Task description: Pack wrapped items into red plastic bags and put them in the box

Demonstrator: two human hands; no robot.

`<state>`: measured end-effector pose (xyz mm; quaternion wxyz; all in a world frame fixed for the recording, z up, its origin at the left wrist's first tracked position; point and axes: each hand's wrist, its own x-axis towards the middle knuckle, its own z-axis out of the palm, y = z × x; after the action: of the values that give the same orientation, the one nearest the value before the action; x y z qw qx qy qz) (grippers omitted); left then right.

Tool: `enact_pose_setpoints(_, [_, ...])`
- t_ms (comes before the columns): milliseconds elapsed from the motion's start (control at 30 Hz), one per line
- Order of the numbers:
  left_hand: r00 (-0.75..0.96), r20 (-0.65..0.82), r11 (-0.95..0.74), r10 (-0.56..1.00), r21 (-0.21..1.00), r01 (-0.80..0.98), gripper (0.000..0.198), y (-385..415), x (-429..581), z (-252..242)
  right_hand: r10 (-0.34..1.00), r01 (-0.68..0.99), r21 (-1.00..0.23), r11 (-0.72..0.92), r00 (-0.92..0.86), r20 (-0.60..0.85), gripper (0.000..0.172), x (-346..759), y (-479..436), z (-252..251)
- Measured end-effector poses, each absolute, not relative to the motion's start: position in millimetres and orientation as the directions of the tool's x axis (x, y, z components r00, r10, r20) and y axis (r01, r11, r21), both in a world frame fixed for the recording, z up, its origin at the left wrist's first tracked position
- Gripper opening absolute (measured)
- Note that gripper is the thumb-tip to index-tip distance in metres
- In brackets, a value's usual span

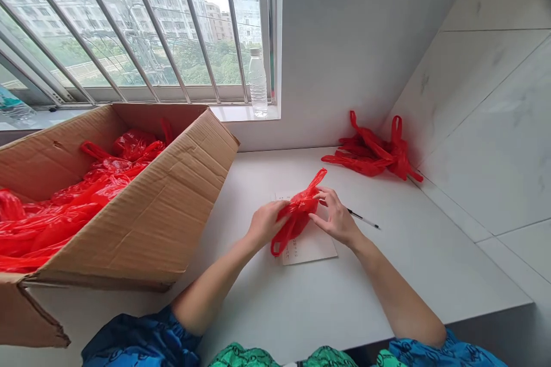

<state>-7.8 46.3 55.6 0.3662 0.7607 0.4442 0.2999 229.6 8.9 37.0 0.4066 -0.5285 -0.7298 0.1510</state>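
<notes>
A crumpled red plastic bag [297,215] is between my two hands, above a sheet of paper [316,246] with small writing on it. My left hand [269,221] has its fingers closed on the left side of the bag. At the bag's right side, my right hand [336,215] pinches it with the fingertips, the thumb a little lower. One bag handle points up and away, another hangs down toward the lower left. Just right of my right hand lies a pen [365,219], its far end close to the fingers.
A large open cardboard box [146,223] full of red bags [86,200] stands at the left. More red bags [374,152] lie in a pile at the back right of the white table [422,252]. A clear bottle [258,85] stands on the windowsill.
</notes>
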Motion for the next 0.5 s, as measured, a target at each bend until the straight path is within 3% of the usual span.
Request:
enact_pose_setpoints(133, [0.390, 0.018, -0.164, 0.921, 0.925, 0.343, 0.044, 59, -10, 42, 0.889, 0.706, -0.609, 0.363, -0.066, 0.453, 0.025, 219, 12, 27])
enact_pose_setpoints(233, [0.413, -0.044, -0.076, 0.910, 0.960, 0.269, 0.049, 62, -13, 40, 0.919, 0.727, -0.603, 0.329, -0.099, 0.382, 0.014, 213, 15, 24])
enact_pose_setpoints(400, [0.389, -0.082, 0.013, 0.918, 0.984, 0.176, 0.045, 61, -15, 45, 0.963, 0.584, -0.767, 0.266, -0.133, 0.232, 0.005, 222, 12, 31])
enact_pose_setpoints(500, [0.386, -0.106, 0.066, 0.916, 0.991, 0.114, 0.043, 60, -18, 48, 0.971, 0.540, -0.817, 0.205, -0.218, 0.099, 0.009, 236, 7, 40])
